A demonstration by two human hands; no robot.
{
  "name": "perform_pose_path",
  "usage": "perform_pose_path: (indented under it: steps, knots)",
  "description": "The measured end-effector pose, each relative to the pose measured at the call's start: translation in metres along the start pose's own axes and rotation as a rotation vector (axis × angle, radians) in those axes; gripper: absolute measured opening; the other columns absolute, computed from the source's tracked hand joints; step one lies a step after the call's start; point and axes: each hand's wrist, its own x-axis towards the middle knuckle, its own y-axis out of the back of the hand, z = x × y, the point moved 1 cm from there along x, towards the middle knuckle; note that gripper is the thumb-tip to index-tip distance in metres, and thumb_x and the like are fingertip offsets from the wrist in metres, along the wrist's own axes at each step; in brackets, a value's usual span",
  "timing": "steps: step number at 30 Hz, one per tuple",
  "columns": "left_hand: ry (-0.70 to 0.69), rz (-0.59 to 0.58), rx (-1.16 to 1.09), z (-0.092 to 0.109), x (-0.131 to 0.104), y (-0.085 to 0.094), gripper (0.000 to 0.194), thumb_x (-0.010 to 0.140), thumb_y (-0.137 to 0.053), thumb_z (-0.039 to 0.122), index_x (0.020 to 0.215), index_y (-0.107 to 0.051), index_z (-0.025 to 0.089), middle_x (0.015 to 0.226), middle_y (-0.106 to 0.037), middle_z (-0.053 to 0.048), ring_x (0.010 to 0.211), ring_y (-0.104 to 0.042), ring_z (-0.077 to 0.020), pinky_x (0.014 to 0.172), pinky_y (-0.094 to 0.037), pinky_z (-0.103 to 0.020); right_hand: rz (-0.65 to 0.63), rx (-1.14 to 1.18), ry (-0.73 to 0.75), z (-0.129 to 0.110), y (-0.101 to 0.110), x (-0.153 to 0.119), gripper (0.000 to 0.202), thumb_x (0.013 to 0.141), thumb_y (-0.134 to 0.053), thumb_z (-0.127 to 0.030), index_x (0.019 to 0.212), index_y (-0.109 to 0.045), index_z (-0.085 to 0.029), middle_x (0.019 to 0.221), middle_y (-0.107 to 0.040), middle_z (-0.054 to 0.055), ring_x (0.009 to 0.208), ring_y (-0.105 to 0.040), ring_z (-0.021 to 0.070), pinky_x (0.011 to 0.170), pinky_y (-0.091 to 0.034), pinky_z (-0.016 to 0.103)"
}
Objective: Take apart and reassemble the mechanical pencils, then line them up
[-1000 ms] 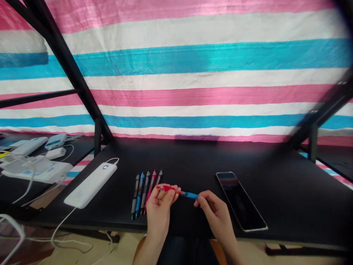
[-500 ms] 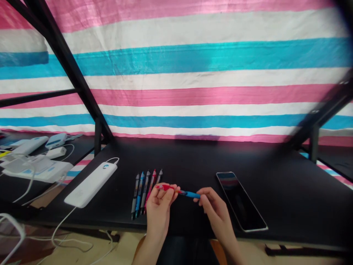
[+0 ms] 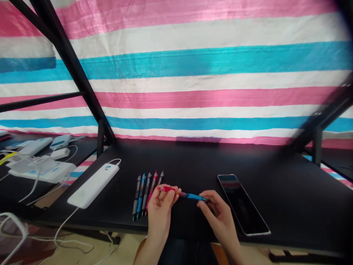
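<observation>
My left hand [image 3: 160,210] pinches a pen [image 3: 190,195] by its red end, between thumb and fingers. The pen lies nearly level above the table, its blue grip pointing right. At the dark tip of that grip, the thumb and fingers of my right hand [image 3: 217,209] are closed on the pen. Left of my left hand, several click pens [image 3: 141,197] lie side by side in a row: grey, blue and red-pink ones. The lower part of the rightmost pens is hidden behind my left hand.
A black phone [image 3: 242,204] lies right of my right hand. Further left is a white power bank [image 3: 93,186] with a cable hanging over the front edge of the black table [image 3: 193,158]. More chargers and cables [image 3: 44,169] clutter the left table. Black frame bars [image 3: 74,66] rise at both sides.
My right hand has slid slightly outward along the blue grip to its tip, so more of the grip shows. The view has shifted a little; the left hand keeps its hold.
</observation>
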Motion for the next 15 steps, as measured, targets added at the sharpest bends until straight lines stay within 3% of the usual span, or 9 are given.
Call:
perform_pose_path:
  steps: [2,8,15]
  knots:
    - [-0.003,0.001,0.008,0.0002,-0.0001,-0.0004,0.042,0.057,-0.095,0.034,0.085,-0.069,0.016,0.082,-0.078,-0.005,0.083,-0.077,-0.0219,0.076,-0.061,-0.029,0.017,0.025,-0.005,0.0017,0.0007,-0.0007,0.024,0.090,-0.068,-0.040,0.103,-0.069,-0.020,0.081,-0.073,0.006,0.071,-0.069,0.0201,0.062,-0.054,0.027]
    - [0.004,0.008,-0.015,0.0006,-0.0012,-0.0018,0.042,0.055,-0.096,0.033,0.083,-0.069,0.017,0.080,-0.078,-0.003,0.077,-0.077,-0.0196,0.072,-0.061,-0.026,0.064,0.050,0.012,0.0010,0.0035,-0.0022,0.019,0.090,-0.070,-0.038,0.086,-0.073,-0.020,0.072,-0.071,0.004,0.068,-0.070,0.0189,0.061,-0.056,0.025]
    - [-0.009,0.006,-0.010,0.0011,-0.0009,-0.0016,0.040,0.056,-0.096,0.034,0.082,-0.071,0.016,0.079,-0.078,-0.003,0.076,-0.076,-0.0184,0.070,-0.060,-0.024,0.118,0.090,0.043,0.0036,0.0040,-0.0023,0.016,0.085,-0.075,-0.034,0.092,-0.076,-0.020,0.088,-0.074,0.009,0.075,-0.070,0.0213,0.063,-0.059,0.028]
